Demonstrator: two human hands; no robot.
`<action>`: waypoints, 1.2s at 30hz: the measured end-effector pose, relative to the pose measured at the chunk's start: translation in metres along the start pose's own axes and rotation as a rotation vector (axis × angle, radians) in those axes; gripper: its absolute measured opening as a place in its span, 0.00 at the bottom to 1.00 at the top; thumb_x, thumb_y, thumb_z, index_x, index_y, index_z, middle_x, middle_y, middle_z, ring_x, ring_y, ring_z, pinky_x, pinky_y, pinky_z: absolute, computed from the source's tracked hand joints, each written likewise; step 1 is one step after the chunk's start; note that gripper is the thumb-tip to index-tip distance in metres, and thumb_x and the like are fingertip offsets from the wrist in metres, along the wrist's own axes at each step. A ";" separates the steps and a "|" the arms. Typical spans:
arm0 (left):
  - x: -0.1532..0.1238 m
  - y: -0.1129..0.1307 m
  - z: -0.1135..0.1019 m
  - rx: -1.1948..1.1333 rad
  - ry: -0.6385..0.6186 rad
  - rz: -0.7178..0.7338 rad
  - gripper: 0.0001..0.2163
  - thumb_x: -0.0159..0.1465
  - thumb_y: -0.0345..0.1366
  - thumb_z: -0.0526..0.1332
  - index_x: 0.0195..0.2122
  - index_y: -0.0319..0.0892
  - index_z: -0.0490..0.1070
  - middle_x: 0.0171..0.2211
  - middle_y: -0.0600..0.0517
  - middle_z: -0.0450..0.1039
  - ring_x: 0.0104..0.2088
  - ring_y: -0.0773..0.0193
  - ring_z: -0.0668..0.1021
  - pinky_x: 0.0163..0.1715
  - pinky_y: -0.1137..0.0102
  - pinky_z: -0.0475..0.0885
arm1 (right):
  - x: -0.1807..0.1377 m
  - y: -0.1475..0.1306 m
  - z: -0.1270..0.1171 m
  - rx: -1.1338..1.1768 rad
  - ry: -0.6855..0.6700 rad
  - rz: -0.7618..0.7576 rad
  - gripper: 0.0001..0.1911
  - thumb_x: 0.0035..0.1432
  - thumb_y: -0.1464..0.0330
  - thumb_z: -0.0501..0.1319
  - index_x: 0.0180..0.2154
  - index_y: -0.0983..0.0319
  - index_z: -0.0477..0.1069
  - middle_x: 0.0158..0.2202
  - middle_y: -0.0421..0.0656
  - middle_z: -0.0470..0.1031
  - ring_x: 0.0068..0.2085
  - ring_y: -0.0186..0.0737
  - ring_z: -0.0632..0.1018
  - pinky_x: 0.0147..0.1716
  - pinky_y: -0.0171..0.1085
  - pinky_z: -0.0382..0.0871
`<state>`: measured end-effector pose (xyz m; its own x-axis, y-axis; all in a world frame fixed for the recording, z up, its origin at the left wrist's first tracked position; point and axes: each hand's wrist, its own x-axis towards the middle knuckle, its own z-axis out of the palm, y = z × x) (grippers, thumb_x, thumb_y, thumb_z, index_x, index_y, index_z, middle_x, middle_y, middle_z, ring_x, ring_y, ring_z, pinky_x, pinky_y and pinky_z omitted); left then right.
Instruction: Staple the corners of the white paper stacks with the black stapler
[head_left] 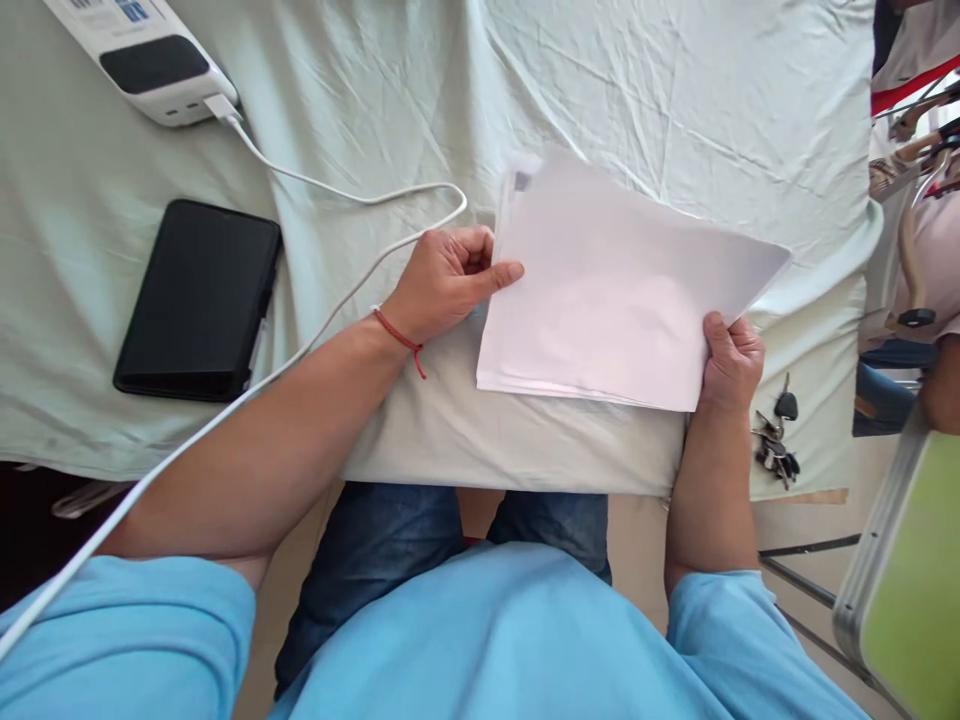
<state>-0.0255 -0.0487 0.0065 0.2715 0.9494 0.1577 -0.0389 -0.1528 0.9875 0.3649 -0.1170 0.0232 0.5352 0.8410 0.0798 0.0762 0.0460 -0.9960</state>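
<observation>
A thin stack of white paper sheets [600, 290] is held between my two hands over the cloth-covered table. My left hand [454, 275] pinches the stack's left edge, thumb on top and fingers curled beneath. At the lower right corner, my right hand [731, 360] grips the sheets with the thumb on the upper face; its other fingers are partly hidden. The top sheet looks blank, and its far edge is blurred and lifted. A small dark printed patch shows on a sheet underneath, near the upper left corner.
A black tablet [199, 300] lies at the left. Behind it a white power bank-like device [161, 65] has a white cable [352, 195] running past my left arm. A bunch of keys [778, 440] sits at the right edge. Beyond are a green-topped folding table [915, 580] and another person's arm [943, 385].
</observation>
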 end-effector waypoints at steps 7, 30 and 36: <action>0.002 0.010 0.002 0.123 0.032 -0.003 0.21 0.68 0.50 0.77 0.27 0.44 0.74 0.22 0.56 0.65 0.25 0.68 0.64 0.25 0.68 0.58 | 0.006 0.005 -0.001 0.001 0.079 -0.030 0.18 0.53 0.54 0.82 0.38 0.57 0.83 0.43 0.44 0.90 0.53 0.45 0.88 0.62 0.44 0.88; -0.001 0.018 0.004 0.259 -0.101 0.040 0.31 0.70 0.57 0.73 0.21 0.46 0.60 0.20 0.57 0.56 0.25 0.67 0.58 0.26 0.65 0.51 | 0.007 0.006 0.001 0.039 0.162 -0.055 0.17 0.57 0.56 0.81 0.39 0.59 0.83 0.44 0.45 0.91 0.55 0.44 0.88 0.67 0.43 0.87; -0.001 0.018 0.005 0.250 -0.049 0.038 0.37 0.74 0.65 0.69 0.19 0.46 0.58 0.17 0.56 0.55 0.23 0.67 0.57 0.25 0.64 0.50 | 0.006 0.007 0.004 0.042 0.151 -0.054 0.17 0.57 0.56 0.80 0.39 0.59 0.83 0.43 0.46 0.91 0.54 0.45 0.88 0.66 0.42 0.87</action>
<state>-0.0212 -0.0538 0.0239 0.3206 0.9282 0.1887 0.1871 -0.2574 0.9480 0.3654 -0.1101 0.0169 0.6515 0.7465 0.1354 0.0746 0.1146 -0.9906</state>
